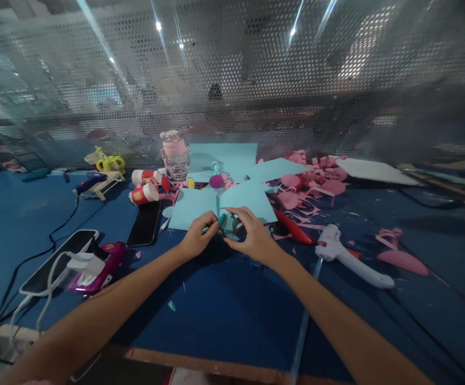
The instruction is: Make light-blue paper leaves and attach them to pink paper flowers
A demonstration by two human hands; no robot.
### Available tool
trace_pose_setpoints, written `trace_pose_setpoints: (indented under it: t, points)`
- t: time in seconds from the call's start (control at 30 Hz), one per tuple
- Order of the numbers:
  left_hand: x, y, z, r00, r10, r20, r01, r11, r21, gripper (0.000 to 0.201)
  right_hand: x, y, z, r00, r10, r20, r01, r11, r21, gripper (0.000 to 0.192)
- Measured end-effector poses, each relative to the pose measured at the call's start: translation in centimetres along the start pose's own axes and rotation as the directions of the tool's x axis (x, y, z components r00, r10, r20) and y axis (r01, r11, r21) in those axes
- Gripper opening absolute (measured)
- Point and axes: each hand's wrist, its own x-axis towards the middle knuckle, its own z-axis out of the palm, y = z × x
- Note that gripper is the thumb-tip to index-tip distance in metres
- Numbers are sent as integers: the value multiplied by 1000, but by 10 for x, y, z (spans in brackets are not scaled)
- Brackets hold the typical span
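Note:
My left hand (200,234) is closed in a pinch at a small teal piece (221,219), which looks like cut paper or foam. My right hand (253,235) curves around the other side, thumb and forefinger apart, near the same piece. Its inner fingers are partly hidden, and whether it touches the piece is unclear. Right behind my hands lie light blue sheets (196,206), with another sheet (248,198) beside them. A tiny teal scrap (172,305) lies on the blue table nearer to me.
A white glue gun (355,262) and red-handled tool (296,228) lie to the right, pink cut-outs (332,187) behind. At left are a phone (144,224), a corded power bank (59,262), a purple toy car (107,264) and paper cups (144,193). A jar (175,158) stands behind.

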Motion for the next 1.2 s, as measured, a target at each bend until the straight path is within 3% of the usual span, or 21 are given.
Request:
trace_pose_setpoints:
  t: [0.17, 0.4, 0.67, 0.73, 0.83, 1.0, 1.13, 1.2]
  points:
    - [0, -1, 0, 996, 83, 33, -85, 994, 71, 25, -1, 2, 4, 1000, 3, 2, -3, 986, -166, 45]
    - [-1, 1, 0, 989, 146, -32, -142, 983, 114, 23, 0, 6, 5, 997, -9, -74, 7, 1000, -27, 35]
    - [-2, 4, 0, 980, 179, -91, -165, 975, 148, 23, 0, 3, 4, 994, -1, -112, -3, 999, -33, 31]
    - [-2, 5, -1, 984, 145, -101, -132, 982, 133, 25, 1, 3, 4, 992, -1, -129, -4, 999, -35, 33]
    - [-2, 5, 0, 996, 5, -94, -4, 1000, 16, 28, 1, 3, 5, 995, -26, -96, 27, 1000, 9, 31]
    - [-2, 0, 2, 976, -214, -49, 207, 971, -119, 37, 1, 4, 9, 996, -35, -88, 39, 998, 50, 39]
    - [-2, 0, 5, 970, -219, -106, 200, 966, -162, 36, 0, 5, 10, 986, 23, -164, -15, 999, 50, 59]
    - [-3, 2, 6, 968, -207, -139, 181, 966, -183, 34, -1, 6, 10, 977, 46, -209, -46, 999, 5, 53]
